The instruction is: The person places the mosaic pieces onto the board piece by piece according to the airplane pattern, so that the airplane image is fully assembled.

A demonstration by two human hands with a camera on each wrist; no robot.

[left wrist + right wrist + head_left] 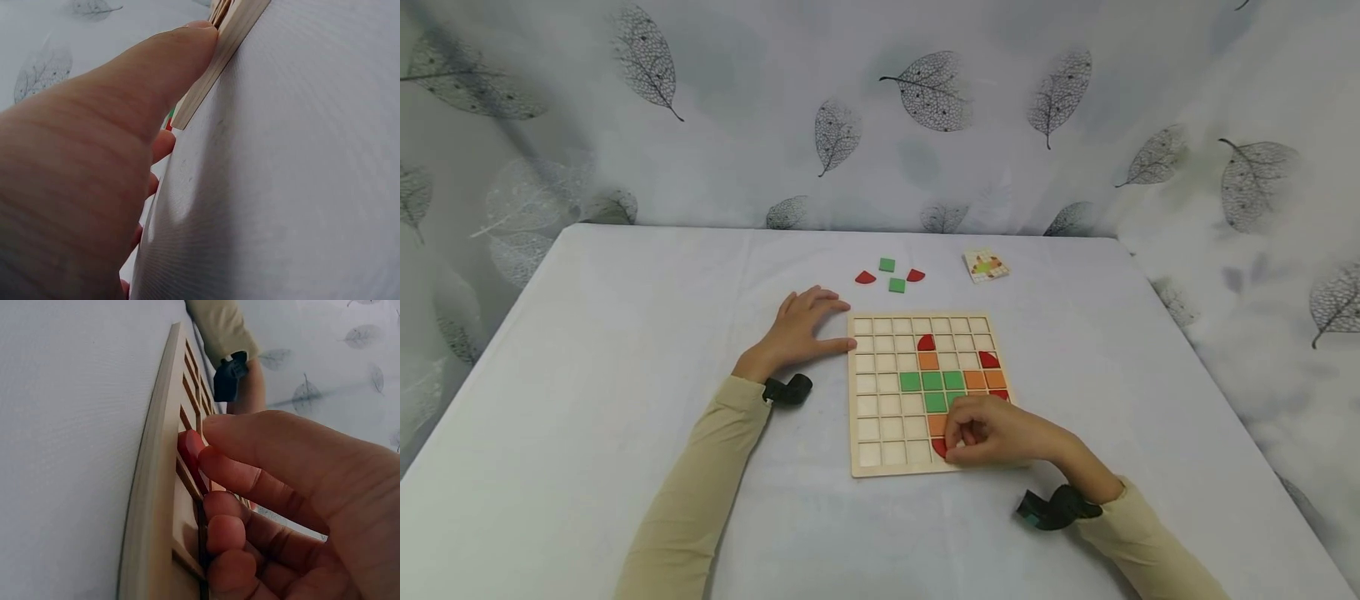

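Note:
A square wooden grid board lies on the white table, its cells partly filled with coloured tiles. My right hand is over the board's lower right part, fingers curled. Its thumb and index finger pinch a red quarter-round tile at a cell near the front edge; in the head view that red tile is partly covered. My left hand rests at the board's left side with fingers spread, its thumb touching the rim. Green tiles and orange tiles sit in the middle cells.
Behind the board lie two loose green squares and two loose red quarter-round tiles. A small stack of pattern cards is at the back right. Leaf-printed cloth hangs behind the table.

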